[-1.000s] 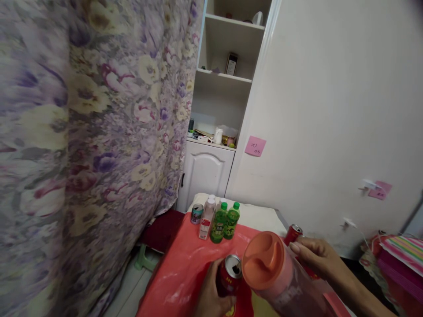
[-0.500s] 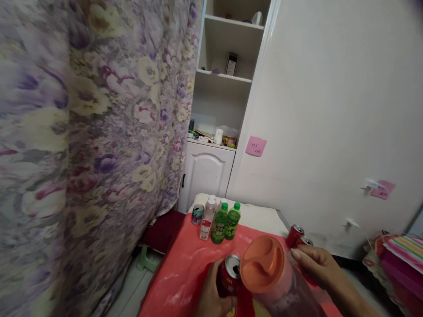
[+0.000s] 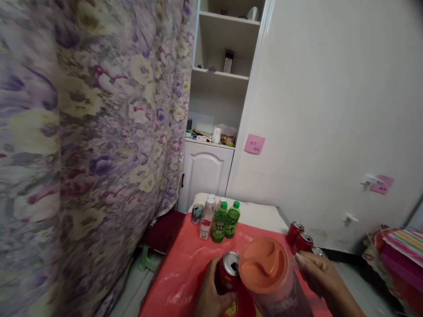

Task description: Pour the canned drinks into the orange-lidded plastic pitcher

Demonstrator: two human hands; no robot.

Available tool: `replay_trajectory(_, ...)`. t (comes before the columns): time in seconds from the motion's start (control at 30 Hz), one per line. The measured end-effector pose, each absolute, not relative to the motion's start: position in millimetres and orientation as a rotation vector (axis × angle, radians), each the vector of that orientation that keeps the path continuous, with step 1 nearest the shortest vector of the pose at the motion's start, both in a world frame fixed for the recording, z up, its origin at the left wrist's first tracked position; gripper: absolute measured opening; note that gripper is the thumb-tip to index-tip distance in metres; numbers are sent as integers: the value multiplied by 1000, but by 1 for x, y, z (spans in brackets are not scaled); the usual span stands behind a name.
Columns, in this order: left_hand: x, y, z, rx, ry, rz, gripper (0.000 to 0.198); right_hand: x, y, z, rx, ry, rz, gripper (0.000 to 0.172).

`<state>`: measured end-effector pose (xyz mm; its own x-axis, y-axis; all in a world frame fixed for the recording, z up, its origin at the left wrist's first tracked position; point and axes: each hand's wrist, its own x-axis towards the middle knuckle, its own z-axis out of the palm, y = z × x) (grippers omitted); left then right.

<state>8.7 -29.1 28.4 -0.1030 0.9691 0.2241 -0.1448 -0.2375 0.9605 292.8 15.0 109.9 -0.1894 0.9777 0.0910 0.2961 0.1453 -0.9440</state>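
Observation:
My left hand (image 3: 211,288) is wrapped around a red drink can (image 3: 228,275), whose opened silver top faces up. Just right of the can stands a clear plastic pitcher (image 3: 286,297) with a round orange lid (image 3: 263,264); it holds a brownish-pink tint low down. My right hand (image 3: 317,270) is at the pitcher's right side, thumb and fingers closed together. Whatever is between those fingers, if anything, cannot be made out. Below the left hand, a red and yellow surface (image 3: 231,308) partly shows.
Green-capped bottles (image 3: 220,224), clear bottles with white caps (image 3: 206,222) and a teal can (image 3: 197,213) stand at the far left of the red-covered table (image 3: 178,273). Several red cans (image 3: 302,242) line its right edge. A floral curtain (image 3: 115,132) hangs on the left.
My right hand has shifted slightly down and right, uncovering more of the red cans behind it. The pitcher and the can in my left hand have moved only slightly.

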Motion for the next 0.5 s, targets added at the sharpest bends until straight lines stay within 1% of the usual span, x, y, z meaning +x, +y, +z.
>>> replay_trajectory(0.13,5,-22,17,1159,965,1529,74,293,6,104,-1200,-1449,1149,64)
replay_trajectory(0.3,-1,-12,1,1160,1032,1502,76,303,-12,97,-1102,-1163,1075,51)
replay_trajectory(0.4,-1,-11,6,1158,1078,1477,76,318,-14,82,-1067,-984,984,45)
replay_trajectory(0.5,2,-13,15,1154,1086,1434,77,333,-10,58,-1117,-1029,744,42)
